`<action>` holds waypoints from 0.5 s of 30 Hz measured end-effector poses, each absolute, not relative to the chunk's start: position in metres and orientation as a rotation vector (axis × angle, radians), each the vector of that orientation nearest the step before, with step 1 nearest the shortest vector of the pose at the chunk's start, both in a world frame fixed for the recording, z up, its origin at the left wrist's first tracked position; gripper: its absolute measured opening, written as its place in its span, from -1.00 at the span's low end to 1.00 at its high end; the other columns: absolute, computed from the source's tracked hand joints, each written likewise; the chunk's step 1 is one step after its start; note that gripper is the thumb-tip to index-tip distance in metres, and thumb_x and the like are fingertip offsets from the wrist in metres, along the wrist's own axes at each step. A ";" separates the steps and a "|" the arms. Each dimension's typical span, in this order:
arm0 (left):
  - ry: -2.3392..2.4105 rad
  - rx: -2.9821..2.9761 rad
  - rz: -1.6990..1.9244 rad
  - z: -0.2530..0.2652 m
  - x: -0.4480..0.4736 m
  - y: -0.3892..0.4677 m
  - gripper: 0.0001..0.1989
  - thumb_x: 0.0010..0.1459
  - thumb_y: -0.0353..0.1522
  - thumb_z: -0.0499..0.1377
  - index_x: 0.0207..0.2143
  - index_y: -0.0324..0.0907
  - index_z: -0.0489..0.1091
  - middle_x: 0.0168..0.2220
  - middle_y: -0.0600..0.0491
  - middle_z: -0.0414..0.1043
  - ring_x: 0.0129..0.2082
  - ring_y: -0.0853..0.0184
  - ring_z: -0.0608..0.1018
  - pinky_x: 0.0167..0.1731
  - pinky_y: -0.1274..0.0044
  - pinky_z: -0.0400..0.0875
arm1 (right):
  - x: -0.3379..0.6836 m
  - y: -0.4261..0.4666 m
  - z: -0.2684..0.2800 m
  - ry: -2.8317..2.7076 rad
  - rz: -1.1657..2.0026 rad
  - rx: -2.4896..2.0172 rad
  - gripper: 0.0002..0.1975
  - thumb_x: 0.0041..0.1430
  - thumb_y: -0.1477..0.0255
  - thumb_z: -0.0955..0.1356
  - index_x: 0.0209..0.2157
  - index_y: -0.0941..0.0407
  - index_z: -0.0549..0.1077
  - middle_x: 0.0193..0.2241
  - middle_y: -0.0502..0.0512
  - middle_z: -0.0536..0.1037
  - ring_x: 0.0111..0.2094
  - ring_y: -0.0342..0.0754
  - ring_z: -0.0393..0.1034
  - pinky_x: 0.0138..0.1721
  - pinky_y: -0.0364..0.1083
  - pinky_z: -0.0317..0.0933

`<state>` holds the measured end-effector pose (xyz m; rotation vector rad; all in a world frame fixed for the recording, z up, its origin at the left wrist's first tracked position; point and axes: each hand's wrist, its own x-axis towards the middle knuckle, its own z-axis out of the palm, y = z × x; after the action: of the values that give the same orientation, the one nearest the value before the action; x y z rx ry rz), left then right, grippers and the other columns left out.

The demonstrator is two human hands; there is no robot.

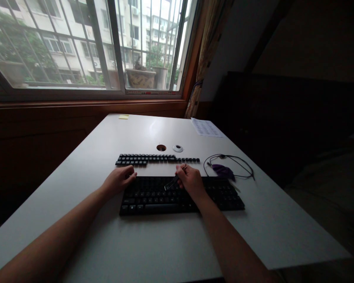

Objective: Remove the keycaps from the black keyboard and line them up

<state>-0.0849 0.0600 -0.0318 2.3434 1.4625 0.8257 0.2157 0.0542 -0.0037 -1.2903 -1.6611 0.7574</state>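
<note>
Head view: bare forearms nearest the lens, coming in from the bottom edge over a white table. Black keyboard lies flat across the middle, space bar side toward the person. Right hand is over it, right of its center, fingers closed around a small dark tool with a pale-edged end pointing left and down at the keys. Left hand sits at the keyboard's far left corner, fingers curled; palm is hidden, so can't tell if it's gripping anything. Just beyond both hands: loose black keycaps lined up, several rows deep on the left, single row at the right end. Behind the keyboard's right part, a thin black cable loops around a purple item. Past the keycaps: round hole in the tabletop, white ring-shaped cover beside it. Far edge: yellow note left, printed sheet right. Barred window behind, tied curtain at its right.
</note>
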 end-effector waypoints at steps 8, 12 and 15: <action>1.441 2.350 0.824 -0.034 -0.086 0.060 -0.76 0.25 -0.26 0.04 -0.45 -0.17 0.28 -0.56 0.16 0.25 -0.57 0.43 0.28 -0.52 0.59 0.11 | 0.213 0.047 0.002 -1.913 0.464 -1.202 -0.63 0.31 0.23 0.23 -0.55 0.07 0.32 -0.72 -0.08 0.37 -0.68 -0.16 0.30 -0.56 -0.17 0.17; 1.456 2.353 0.817 -0.034 -0.086 0.061 -0.76 0.25 -0.26 0.05 -0.46 -0.16 0.26 -0.57 0.17 0.24 -0.58 0.44 0.28 -0.52 0.59 0.11 | 0.210 0.040 0.008 -2.143 0.210 -1.088 -0.66 0.33 0.28 0.23 -0.51 0.07 0.37 -0.64 -0.04 0.41 -0.60 -0.15 0.30 -0.45 -0.13 0.15; 1.467 2.362 0.802 -0.033 -0.086 0.060 -0.76 0.25 -0.26 0.05 -0.45 -0.17 0.26 -0.56 0.16 0.26 -0.57 0.43 0.30 -0.52 0.58 0.11 | 0.211 0.038 0.011 -2.220 0.193 -1.044 -0.68 0.34 0.29 0.22 -0.48 0.08 0.38 -0.61 -0.02 0.44 -0.59 -0.14 0.30 -0.43 -0.12 0.16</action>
<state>-0.0865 0.0605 -0.0333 2.3617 1.4667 0.8019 0.2111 0.0380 0.0113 -1.0444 -2.2204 0.1927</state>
